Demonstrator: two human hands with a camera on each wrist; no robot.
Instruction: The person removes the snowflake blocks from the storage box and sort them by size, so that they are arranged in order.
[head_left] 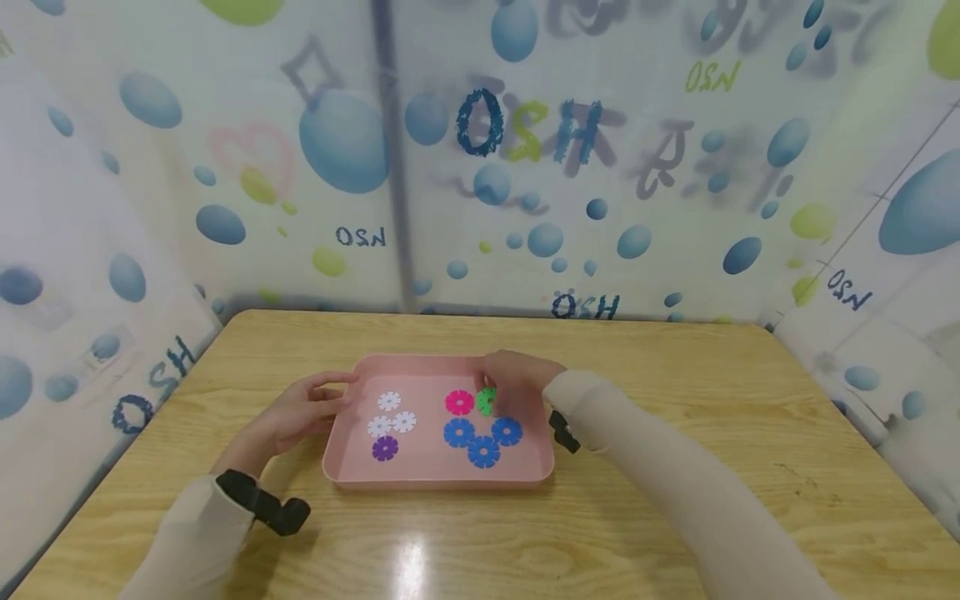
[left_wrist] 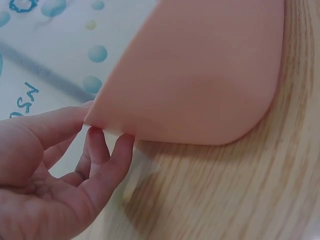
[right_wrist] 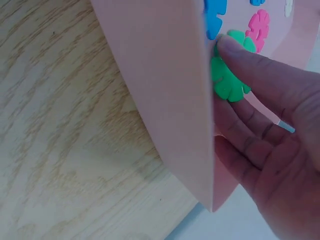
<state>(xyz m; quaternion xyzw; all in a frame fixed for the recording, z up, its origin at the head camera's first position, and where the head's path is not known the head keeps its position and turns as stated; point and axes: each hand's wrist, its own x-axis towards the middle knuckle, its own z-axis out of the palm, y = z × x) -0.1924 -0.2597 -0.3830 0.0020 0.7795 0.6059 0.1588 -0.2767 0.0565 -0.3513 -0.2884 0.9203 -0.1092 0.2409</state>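
Observation:
A pink tray [head_left: 423,458] lies on the table with notched flower-shaped plastic discs in it. My left hand [head_left: 296,412] grips the tray's left wall near the back corner; in the left wrist view, fingertips [left_wrist: 125,142] touch the rim. My right hand [head_left: 521,375] reaches over the tray's back right corner. In the right wrist view its thumb lies on a green disc [right_wrist: 229,82], pinching it against the fingers. To the left of it is a pink disc [head_left: 460,402]. Several blue discs [head_left: 483,452] lie in front. White discs [head_left: 389,401] and a purple disc [head_left: 386,448] occupy the left side.
The wooden table [head_left: 675,467] extends around the tray on every side. Behind it hangs a pale backdrop [head_left: 450,208] with blue and green dots and lettering. Dark straps with small devices [head_left: 285,515] sit at both wrists.

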